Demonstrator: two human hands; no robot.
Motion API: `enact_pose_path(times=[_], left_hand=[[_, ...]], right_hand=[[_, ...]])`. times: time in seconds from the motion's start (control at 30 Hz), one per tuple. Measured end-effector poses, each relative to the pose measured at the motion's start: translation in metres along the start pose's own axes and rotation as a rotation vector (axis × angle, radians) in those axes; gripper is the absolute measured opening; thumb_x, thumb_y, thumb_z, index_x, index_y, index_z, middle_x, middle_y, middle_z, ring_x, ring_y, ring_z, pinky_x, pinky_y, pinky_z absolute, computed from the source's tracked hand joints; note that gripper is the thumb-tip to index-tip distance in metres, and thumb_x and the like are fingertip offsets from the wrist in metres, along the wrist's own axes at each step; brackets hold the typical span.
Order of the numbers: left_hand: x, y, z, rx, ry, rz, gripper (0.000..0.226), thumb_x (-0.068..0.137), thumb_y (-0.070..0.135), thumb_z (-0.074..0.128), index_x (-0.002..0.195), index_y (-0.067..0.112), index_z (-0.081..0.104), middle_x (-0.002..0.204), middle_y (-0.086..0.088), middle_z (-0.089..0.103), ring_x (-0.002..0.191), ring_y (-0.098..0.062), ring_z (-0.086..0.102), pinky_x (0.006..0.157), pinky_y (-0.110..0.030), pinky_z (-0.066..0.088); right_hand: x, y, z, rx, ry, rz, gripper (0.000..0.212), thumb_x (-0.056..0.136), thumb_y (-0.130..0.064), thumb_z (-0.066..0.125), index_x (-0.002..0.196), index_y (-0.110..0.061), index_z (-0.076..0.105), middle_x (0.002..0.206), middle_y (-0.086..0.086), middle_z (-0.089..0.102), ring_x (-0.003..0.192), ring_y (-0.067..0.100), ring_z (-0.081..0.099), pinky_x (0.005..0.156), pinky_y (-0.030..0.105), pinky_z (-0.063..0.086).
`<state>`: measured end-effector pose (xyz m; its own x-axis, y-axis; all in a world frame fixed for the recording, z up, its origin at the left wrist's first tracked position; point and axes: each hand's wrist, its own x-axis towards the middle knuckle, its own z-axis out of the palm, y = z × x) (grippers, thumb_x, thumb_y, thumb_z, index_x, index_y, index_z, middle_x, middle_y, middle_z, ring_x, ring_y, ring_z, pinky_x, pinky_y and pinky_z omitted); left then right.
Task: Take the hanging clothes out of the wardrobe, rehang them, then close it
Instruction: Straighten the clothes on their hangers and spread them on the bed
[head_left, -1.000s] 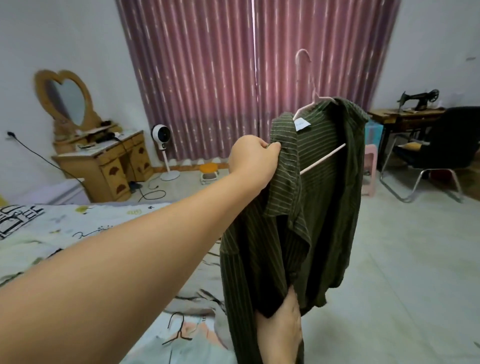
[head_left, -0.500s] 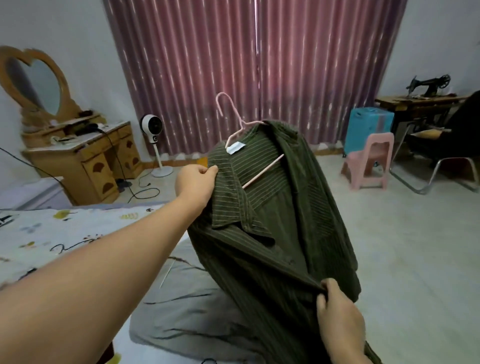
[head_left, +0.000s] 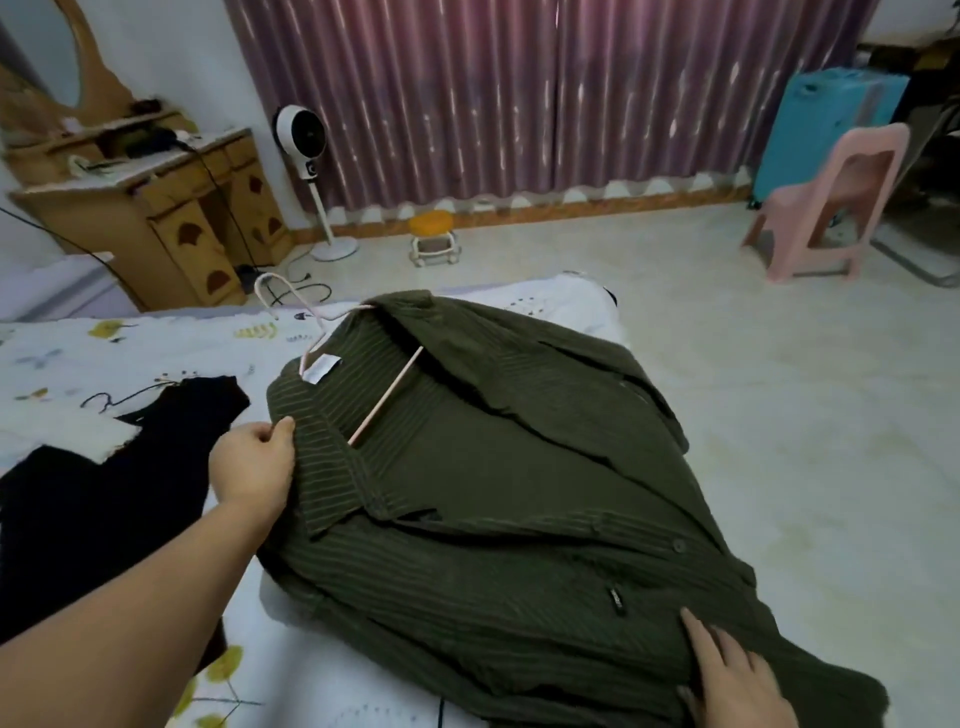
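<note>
Two grips | left grip (head_left: 254, 470) pinches green shirt (head_left: 519, 519) collar | right grip (head_left: 727, 675) flat on hem

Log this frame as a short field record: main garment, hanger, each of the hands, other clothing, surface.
garment: green striped shirt, lying spread on the bed, partly over its edge
hanger: pink hanger, inside the shirt's neck, hook pointing toward the dresser
left hand: pinches the shirt's collar edge
right hand: fingers straight, resting flat on the shirt's lower part
other clothing: black garment, on the bed left of the shirt
surface: bed with white patterned sheet
</note>
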<state>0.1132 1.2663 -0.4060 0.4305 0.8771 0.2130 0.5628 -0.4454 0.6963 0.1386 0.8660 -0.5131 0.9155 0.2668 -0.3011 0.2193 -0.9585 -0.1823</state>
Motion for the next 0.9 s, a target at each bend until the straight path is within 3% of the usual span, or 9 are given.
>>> enact_pose_path(times=[0.1,0.17,0.33,0.43,0.5,0.63,0.77,0.83,0.9], left_hand=[[0.007,-0.022,0.012,0.011,0.007,-0.033,0.045,0.094,0.022,0.049,0.07,-0.013,0.062,0.061,-0.021,0.054,0.056,-0.029,0.046,0.051,-0.032,0.032],[0.015,-0.029,0.019,-0.012,0.018,-0.049,0.044,0.093,0.023,0.049,0.069,-0.012,0.061,0.061,-0.019,0.052,0.056,-0.029,0.043,0.053,-0.034,0.032],[0.041,-0.036,0.034,-0.02,0.085,-0.043,0.041,0.093,0.023,0.048,0.067,-0.007,0.058,0.057,-0.015,0.047,0.061,-0.03,0.044,0.062,-0.032,0.032],[0.049,-0.055,0.043,0.049,0.067,-0.058,0.04,0.095,0.023,0.046,0.071,-0.006,0.059,0.06,-0.016,0.05,0.065,-0.034,0.049,0.061,-0.034,0.032],[0.045,-0.077,0.051,0.157,-0.005,-0.11,0.037,0.097,0.024,0.044,0.088,-0.006,0.063,0.081,-0.023,0.06,0.085,-0.041,0.055,0.07,-0.038,0.039],[0.008,-0.108,0.073,0.457,-0.18,-0.203,0.047,0.096,0.035,0.041,0.13,0.003,0.043,0.131,-0.029,0.043,0.119,-0.046,0.041,0.098,-0.051,0.035],[-0.031,-0.127,0.087,0.666,-0.374,0.137,0.059,0.095,0.049,0.03,0.146,0.019,0.023,0.153,-0.01,0.022,0.138,-0.032,0.024,0.11,-0.048,0.025],[-0.036,-0.14,0.09,0.72,-0.585,0.116,0.064,0.095,0.054,0.021,0.15,0.024,0.005,0.158,-0.002,0.006,0.145,-0.024,0.008,0.116,-0.046,0.016],[-0.033,-0.148,0.091,0.781,-0.727,0.049,0.066,0.096,0.055,0.019,0.149,0.023,-0.002,0.158,0.0,-0.001,0.146,-0.023,0.001,0.116,-0.047,0.012]], right_hand=[[0.019,-0.001,-0.004,0.056,0.094,0.029,0.039,0.094,-0.035,0.047,0.132,-0.027,0.039,0.131,-0.003,0.047,0.118,0.019,0.044,0.092,0.027,0.04],[0.035,0.001,-0.013,0.117,0.31,0.042,0.023,0.083,-0.013,0.066,0.105,-0.014,0.059,0.099,0.006,0.061,0.094,0.029,0.052,0.072,0.034,0.04],[0.063,-0.016,-0.054,0.148,0.654,0.025,0.029,0.066,0.002,0.072,0.093,-0.003,0.064,0.083,0.014,0.061,0.086,0.035,0.049,0.065,0.041,0.046],[0.067,-0.021,-0.041,0.019,0.512,-0.076,0.036,0.05,-0.002,0.084,0.081,-0.004,0.066,0.075,0.014,0.06,0.075,0.037,0.055,0.061,0.043,0.048],[0.061,-0.026,-0.021,-0.05,0.324,-0.095,0.03,0.049,-0.022,0.08,0.076,-0.012,0.07,0.08,0.01,0.066,0.08,0.035,0.062,0.066,0.045,0.049],[0.05,-0.038,0.017,-0.11,0.102,-0.039,0.056,0.084,-0.053,0.034,0.131,-0.029,0.053,0.137,0.002,0.052,0.126,0.023,0.05,0.099,0.046,0.04],[0.042,-0.037,0.046,-0.181,-0.014,-0.043,0.077,0.094,-0.059,0.005,0.118,-0.015,0.064,0.111,0.02,0.067,0.094,0.04,0.067,0.07,0.057,0.052],[0.042,-0.038,0.053,-0.233,0.036,-0.045,0.079,0.094,-0.057,0.003,0.115,-0.013,0.065,0.108,0.024,0.067,0.091,0.043,0.067,0.067,0.06,0.051],[0.039,-0.048,0.039,-0.198,-0.097,-0.03,0.072,0.095,-0.056,0.01,0.123,-0.014,0.062,0.119,0.025,0.061,0.103,0.042,0.063,0.076,0.061,0.05]])
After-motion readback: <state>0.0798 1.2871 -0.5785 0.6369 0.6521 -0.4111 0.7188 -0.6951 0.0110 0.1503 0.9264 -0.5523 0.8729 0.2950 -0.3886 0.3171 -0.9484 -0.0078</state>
